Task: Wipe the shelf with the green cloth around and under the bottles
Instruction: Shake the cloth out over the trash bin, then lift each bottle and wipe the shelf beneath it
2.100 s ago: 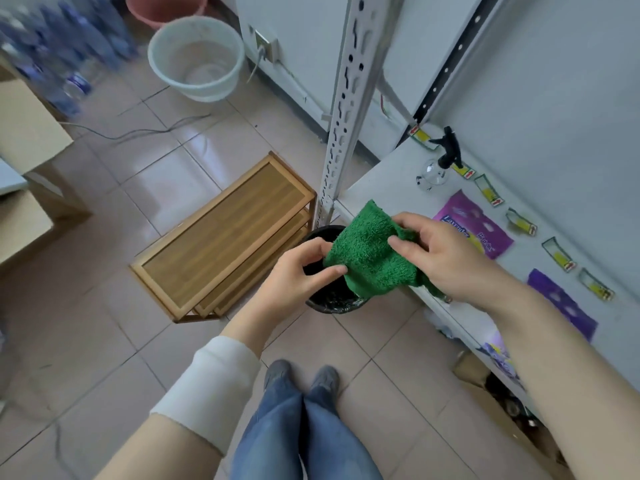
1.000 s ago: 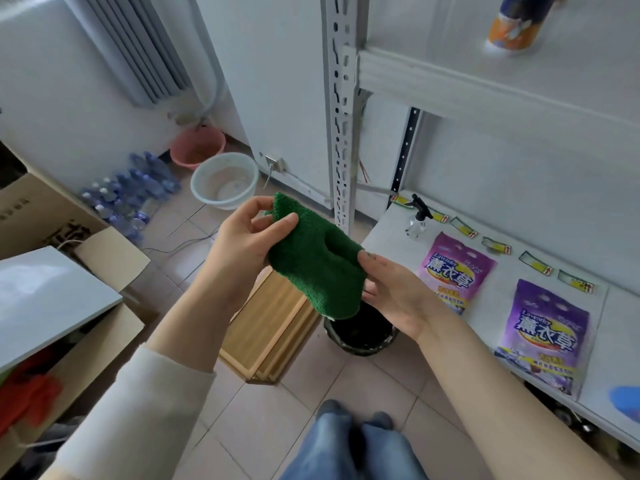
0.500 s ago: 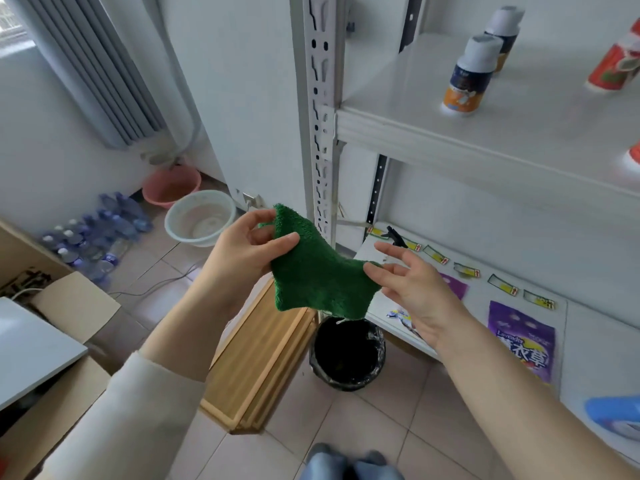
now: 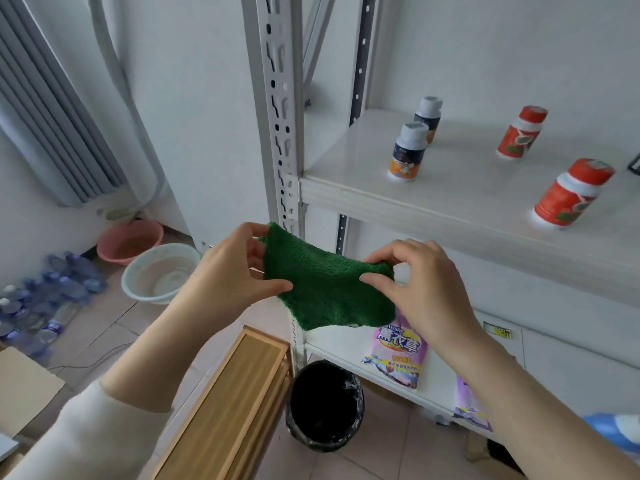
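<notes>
I hold the green cloth (image 4: 329, 292) stretched between both hands in front of me, below the front edge of the shelf (image 4: 450, 199). My left hand (image 4: 228, 271) pinches its left edge between thumb and fingers; my right hand (image 4: 422, 282) pinches its upper right corner the same way. The cloth hangs in the air, touching nothing else. On the shelf stand four bottles, well apart from the cloth: two white-capped bottles (image 4: 407, 152) near the post (image 4: 277, 109), one behind the other, and two red bottles (image 4: 571, 192) farther right. Under the cloth, a lower shelf (image 4: 346, 344) holds purple pouches (image 4: 398, 351). A black bin (image 4: 323, 405) sits on the floor below.
</notes>
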Motion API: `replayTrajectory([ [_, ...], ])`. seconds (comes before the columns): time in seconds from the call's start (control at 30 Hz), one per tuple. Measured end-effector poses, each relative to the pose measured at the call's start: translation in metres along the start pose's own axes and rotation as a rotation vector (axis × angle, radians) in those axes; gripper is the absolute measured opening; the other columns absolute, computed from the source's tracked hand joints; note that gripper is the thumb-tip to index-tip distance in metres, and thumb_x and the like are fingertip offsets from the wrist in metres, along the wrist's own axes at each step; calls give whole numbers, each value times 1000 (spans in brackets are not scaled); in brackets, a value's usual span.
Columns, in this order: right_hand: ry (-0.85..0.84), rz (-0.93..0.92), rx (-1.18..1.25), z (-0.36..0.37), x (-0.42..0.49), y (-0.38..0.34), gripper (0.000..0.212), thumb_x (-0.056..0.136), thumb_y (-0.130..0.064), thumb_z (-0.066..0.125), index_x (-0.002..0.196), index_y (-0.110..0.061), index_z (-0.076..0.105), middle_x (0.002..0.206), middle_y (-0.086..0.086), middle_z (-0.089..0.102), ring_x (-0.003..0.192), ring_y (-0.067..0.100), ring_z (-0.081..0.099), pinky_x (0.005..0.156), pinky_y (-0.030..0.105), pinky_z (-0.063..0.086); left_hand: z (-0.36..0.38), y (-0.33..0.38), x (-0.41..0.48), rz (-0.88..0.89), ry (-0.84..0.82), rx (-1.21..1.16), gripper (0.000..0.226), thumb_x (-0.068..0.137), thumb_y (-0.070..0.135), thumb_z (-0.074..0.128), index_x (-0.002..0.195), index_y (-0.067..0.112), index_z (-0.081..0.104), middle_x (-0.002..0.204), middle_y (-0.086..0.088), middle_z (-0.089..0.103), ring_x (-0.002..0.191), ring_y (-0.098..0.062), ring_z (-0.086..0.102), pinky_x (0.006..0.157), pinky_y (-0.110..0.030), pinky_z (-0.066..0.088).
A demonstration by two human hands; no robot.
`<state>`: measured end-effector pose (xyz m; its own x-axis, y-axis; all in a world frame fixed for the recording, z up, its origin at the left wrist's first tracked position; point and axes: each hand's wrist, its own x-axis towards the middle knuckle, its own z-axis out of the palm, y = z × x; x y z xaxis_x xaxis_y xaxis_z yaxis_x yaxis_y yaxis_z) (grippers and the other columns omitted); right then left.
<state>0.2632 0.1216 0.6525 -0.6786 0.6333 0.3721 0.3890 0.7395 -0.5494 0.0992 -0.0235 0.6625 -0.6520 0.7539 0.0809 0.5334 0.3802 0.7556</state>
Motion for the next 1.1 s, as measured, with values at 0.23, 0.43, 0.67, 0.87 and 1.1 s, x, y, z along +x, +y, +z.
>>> replayTrajectory([
  [0.23,-212,410,478,-9,19,-2,10,81,-29,67,75,-21,65,74,-7,62,74,10,56,64,20,41,-8,28,25,97,-92,-130,55,75,12,72,122,23,45,94,7,67,90,-5,63,69,-10,49],
  [0.43,9,467,494,-1,21,1,12,81,-18,67,72,-17,59,70,-3,58,67,13,53,59,23,41,-8,38,38,192,-94,-57,39,75,10,72,101,30,51,90,3,67,90,-14,64,79,-26,54],
  [0.67,-71,853,968,-3,23,2,20,80,-5,66,70,-19,56,76,3,57,71,17,51,63,27,43,-12,42,44,275,-126,87,32,76,11,70,90,36,57,94,0,67,90,-14,64,85,-33,53],
  [0.87,189,411,693,-33,13,-6,28,83,-2,61,82,-30,63,83,-9,63,76,2,58,65,1,45,-10,54,52,344,-62,136,21,80,15,66,87,34,62,93,0,66,85,-15,60,73,-16,43],
  [1.1,308,94,-26,-74,33,16,14,84,-12,62,97,-14,68,91,6,62,90,27,56,82,39,48,16,90,79,444,11,36,17,83,15,63,83,31,58,96,6,46,84,-2,52,75,-5,40],
])
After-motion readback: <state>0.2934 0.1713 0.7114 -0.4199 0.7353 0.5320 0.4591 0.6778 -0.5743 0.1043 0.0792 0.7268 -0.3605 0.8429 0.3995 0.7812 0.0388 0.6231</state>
